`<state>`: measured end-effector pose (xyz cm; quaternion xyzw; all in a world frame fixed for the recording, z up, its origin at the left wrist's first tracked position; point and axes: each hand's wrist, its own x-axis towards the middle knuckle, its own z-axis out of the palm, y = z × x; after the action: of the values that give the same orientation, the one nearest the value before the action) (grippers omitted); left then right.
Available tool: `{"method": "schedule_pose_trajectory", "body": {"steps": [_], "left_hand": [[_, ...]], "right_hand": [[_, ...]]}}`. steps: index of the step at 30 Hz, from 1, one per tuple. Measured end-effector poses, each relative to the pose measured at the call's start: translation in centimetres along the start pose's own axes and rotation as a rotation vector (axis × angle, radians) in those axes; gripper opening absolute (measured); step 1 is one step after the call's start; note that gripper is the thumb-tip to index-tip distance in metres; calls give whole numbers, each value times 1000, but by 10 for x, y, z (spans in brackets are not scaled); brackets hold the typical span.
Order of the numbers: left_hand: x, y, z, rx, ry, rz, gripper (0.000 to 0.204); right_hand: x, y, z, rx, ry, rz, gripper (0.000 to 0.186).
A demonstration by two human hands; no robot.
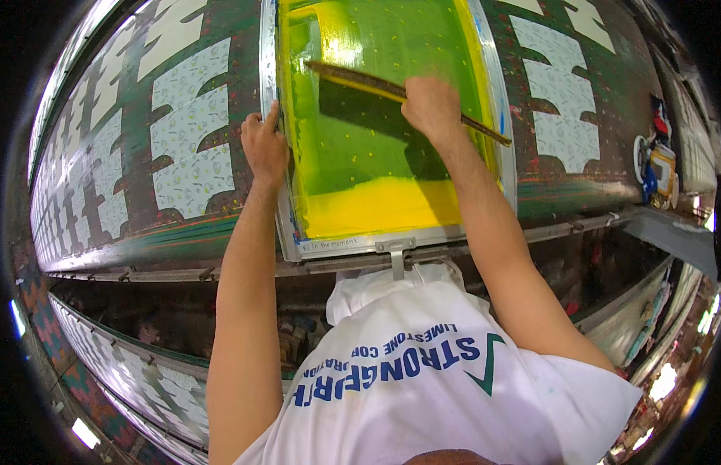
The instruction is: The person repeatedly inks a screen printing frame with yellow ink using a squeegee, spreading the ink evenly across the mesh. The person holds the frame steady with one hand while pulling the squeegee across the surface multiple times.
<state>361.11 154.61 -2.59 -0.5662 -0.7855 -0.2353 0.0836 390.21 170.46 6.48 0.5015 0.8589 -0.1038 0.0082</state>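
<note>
A screen-printing frame point(271, 62) with pale metal rails lies in front of me, its mesh point(353, 155) green. Bright yellow ink point(384, 205) pools along the mesh's near end and edges. My right hand point(432, 107) is closed round the long, narrow squeegee point(357, 80), which slants across the mesh and casts a dark shadow; whether its blade touches the mesh I cannot tell. On the left rail, my left hand point(265, 147) grips the frame, one digit stretched along the rail and the other fingers bent at its outer side.
The frame lies on a long dark green table point(248, 198). Patterned cut fabric pieces point(191, 128) are laid out left of the frame, more fabric point(558, 108) right. A metal clip point(396, 246) projects from the near rail. Small items point(661, 167) cluster at the table's right end.
</note>
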Motion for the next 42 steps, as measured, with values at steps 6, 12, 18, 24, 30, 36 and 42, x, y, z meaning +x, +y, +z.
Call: {"method": "schedule_pose_trajectory", "body": {"steps": [6, 12, 18, 24, 30, 36, 42], "left_hand": [[1, -6, 7, 19, 50, 55, 53], [1, -12, 14, 68, 24, 34, 47], [3, -12, 14, 57, 69, 57, 44], [2, -5, 12, -6, 87, -11, 39], [7, -6, 12, -4, 70, -17, 38], [7, -3, 8, 50, 37, -33, 37], [6, 3, 3, 103, -60, -85, 40]], "right_hand": [[-110, -12, 15, 36, -76, -153, 12], [-189, -30, 23, 26, -108, -187, 33], [-185, -26, 21, 47, -71, -231, 20], [-192, -20, 14, 98, -112, -254, 24], [-214, -23, 21, 96, -169, -256, 31], [-232, -4, 22, 341, -182, -403, 46], [-245, 30, 18, 425, -261, -550, 51]]}}
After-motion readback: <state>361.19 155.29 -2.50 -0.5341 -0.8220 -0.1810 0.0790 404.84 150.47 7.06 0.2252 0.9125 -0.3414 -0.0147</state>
